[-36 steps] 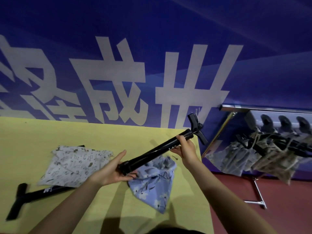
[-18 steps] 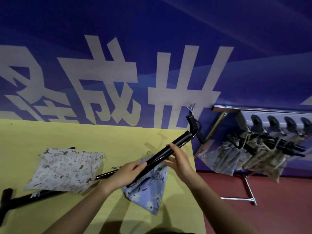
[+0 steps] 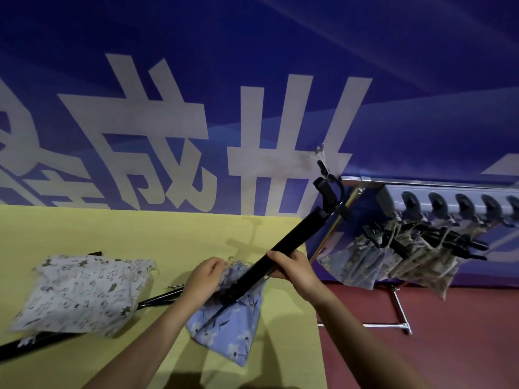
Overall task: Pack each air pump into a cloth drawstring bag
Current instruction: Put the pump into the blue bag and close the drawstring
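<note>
From the head camera, a black air pump (image 3: 292, 242) slants across the middle of the scene, its handle end raised toward the upper right against the blue banner wall (image 3: 252, 66) and its lower end sunk into the mouth of a blue floral drawstring bag (image 3: 233, 327) lying on the yellow table (image 3: 112, 228); the right hand (image 3: 295, 270) is wrapped round the pump's barrel partway up, fingers curled over the top; the left hand (image 3: 205, 279) pinches the gathered rim of the blue bag just beside the barrel, holding the opening up around it; the two hands sit near each other, one on either side of the pump. To the left on the table lies a white patterned cloth bag (image 3: 81, 293), flat and blurred, with a second black pump (image 3: 42, 343) lying partly beneath it, one end reaching the left edge of the view and the other showing near the left wrist. Off the table's right edge, over the red floor (image 3: 449, 332), a metal rack (image 3: 449, 197) with a row of hooks carries several bagged pumps (image 3: 407, 254) hanging close together, black handles jutting from their cloth bags.
</note>
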The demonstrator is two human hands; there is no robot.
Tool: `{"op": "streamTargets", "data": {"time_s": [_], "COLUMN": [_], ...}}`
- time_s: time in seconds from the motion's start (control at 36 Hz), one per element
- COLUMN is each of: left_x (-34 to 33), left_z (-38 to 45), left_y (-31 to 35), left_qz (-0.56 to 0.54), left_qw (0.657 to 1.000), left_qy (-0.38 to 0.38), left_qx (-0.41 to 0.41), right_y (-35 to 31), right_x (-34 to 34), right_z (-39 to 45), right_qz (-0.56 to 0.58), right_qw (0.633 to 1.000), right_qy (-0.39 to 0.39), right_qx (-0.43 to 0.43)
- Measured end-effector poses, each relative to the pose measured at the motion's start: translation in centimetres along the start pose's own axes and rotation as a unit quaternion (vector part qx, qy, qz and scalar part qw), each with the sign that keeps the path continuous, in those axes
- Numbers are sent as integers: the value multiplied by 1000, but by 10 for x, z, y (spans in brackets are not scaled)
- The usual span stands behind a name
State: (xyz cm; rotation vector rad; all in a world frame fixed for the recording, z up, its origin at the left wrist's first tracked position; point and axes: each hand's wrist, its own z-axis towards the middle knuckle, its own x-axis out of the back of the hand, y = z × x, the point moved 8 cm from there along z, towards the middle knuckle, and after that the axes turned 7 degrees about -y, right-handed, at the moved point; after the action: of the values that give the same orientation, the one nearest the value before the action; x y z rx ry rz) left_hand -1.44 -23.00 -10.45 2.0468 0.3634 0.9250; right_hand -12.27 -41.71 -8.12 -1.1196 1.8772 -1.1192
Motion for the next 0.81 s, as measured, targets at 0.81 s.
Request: {"op": "streamTargets", "data": {"time_s": [0.81], "left_x": [-11], "left_z": [30], "left_y": [-49], "left_qz": [233], "left_qw": [969], "left_qy": [-67], "left_qx": [41], "right_y": [34], "right_x": [-18], "right_z": [28], "right_qz": [-102], "right_qw": [994], "right_qy": [-34], "right_qx": [-13]}}
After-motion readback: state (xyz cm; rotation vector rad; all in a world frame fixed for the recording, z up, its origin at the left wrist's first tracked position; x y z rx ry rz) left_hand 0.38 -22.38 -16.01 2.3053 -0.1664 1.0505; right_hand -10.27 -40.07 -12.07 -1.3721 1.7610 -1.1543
